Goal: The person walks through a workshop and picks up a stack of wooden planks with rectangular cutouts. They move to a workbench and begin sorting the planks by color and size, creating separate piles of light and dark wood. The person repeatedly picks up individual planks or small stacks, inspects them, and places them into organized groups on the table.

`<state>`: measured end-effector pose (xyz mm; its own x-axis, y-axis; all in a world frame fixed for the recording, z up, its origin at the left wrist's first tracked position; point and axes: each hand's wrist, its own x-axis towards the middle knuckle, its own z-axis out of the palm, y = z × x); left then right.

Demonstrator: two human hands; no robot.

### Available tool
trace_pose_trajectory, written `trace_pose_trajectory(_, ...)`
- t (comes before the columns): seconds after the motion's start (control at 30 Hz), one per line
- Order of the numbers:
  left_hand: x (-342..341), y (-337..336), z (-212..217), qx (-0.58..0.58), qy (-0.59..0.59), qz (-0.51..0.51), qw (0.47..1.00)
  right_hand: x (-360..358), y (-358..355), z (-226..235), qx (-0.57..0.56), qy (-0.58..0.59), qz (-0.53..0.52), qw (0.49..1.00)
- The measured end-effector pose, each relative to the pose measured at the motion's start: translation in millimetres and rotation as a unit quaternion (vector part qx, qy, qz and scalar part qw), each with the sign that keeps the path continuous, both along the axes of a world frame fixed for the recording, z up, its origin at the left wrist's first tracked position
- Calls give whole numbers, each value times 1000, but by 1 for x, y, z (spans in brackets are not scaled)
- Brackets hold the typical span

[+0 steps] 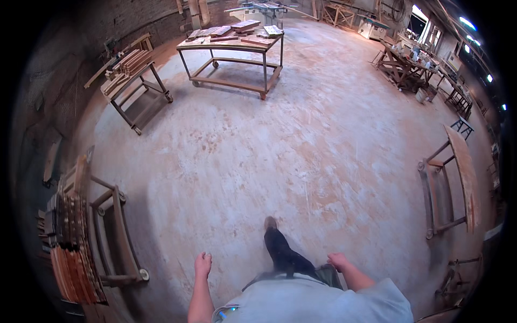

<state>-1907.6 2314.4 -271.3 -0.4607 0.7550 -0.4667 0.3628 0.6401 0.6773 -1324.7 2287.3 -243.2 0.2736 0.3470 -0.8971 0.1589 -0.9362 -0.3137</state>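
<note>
My left hand hangs beside my body over the concrete floor, its fingers curled in and nothing visible in them. On the other side my right hand is held near my hip, also loosely closed, with no object showing. Neither hand touches any furniture. One dark trouser leg is stretched forward in mid-stride, ending in a brown shoe. The nearest thing on my left is a wheeled cart beside stacked wooden strips.
Ahead stands a wheeled table bearing wooden boards. Left of it, a smaller cart carries stacked wood strips. At right are a wheeled cart with a wooden top and a cluttered workbench. Dusty floor stretches between them.
</note>
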Motion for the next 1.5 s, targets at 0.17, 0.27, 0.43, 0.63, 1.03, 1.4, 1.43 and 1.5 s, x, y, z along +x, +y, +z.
trace_pose_trajectory(0.17, -33, 83, 24, -68, 69, 0, 995, -18, 157, -62, -13, 80, -59, 995)
trace_pose_trajectory(0.27, -72, 73, -12, -107, 54, 42, 992, -59, 280, -66, 68, 71, 20, 995)
trace_pose_trajectory(0.43, -56, 162, 40, -322, -50, 1, 945, -126, 482, -11, 177, 78, 66, 979)
trace_pose_trajectory(0.63, -113, 274, -29, -327, -28, -66, 942, -197, 619, -2, 172, 79, 65, 980)
trace_pose_trajectory(1.03, -303, 838, 50, -9, 211, -86, 974, -293, 798, 6, 35, 13, -47, 998)
trace_pose_trajectory(1.4, -354, 1062, 26, -133, 125, -148, 972, -379, 1112, -58, 44, 42, -39, 997)
trace_pose_trajectory(1.43, -383, 1046, -1, -149, 113, -130, 974, -390, 1153, -53, 52, 70, -29, 996)
trace_pose_trajectory(1.5, -386, 1061, 17, -195, 38, -87, 976, -400, 1216, -33, 93, 94, -39, 991)
